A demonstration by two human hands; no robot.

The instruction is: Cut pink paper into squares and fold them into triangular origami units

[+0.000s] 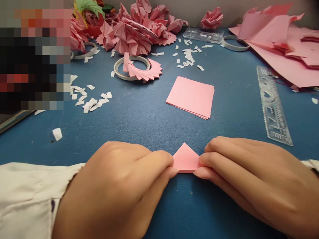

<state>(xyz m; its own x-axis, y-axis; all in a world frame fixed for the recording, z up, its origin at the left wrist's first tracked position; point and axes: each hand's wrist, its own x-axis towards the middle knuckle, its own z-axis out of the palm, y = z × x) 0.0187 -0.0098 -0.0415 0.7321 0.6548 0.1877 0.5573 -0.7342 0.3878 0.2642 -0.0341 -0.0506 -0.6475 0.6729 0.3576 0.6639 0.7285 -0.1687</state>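
A small pink paper (185,158), folded to a point at the top, sits at the front of the blue table between both hands. My left hand (122,179) pinches its left corner between thumb and forefinger. At the right corner, my right hand (251,176) pinches the same paper, its fingers pressed together. A folded strip shows along the paper's lower edge. Just beyond it lies a stack of pink paper squares (191,96). The paper's side corners are hidden under my fingers.
A clear plastic stencil ruler (272,106) lies at right, near large pink sheets (286,46). Behind are a tape roll (127,78) with a ring of folded pink pieces (147,71) on it, pink paper flowers (134,30), and white scraps (92,103). The upper left is pixelated.
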